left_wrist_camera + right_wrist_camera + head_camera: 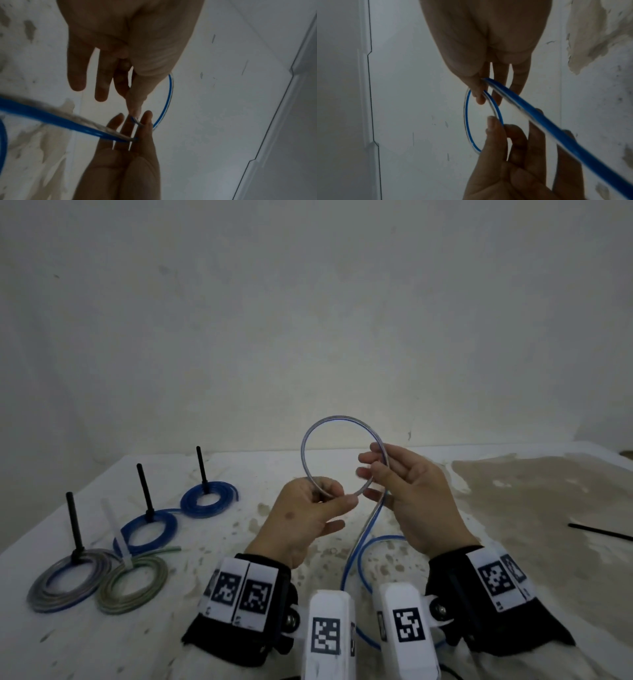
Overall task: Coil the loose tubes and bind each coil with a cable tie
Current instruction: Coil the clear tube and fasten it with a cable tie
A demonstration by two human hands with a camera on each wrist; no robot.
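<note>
One loop of blue tube held up between two hands

The left hand point(310, 517) pinches the tube point(337, 421) with thumb and curled fingers at the loop's bottom; the right hand point(412, 498) grips its right side between thumb and fingers, and the slack falls to the table point(445, 542) below. Left of the loop, three finished coils point(209, 501) sit on black pegs point(144, 491) and one lies loose.

clear blue-striped tube point(342, 421), one raised loop, tail trailing tableward
</note>
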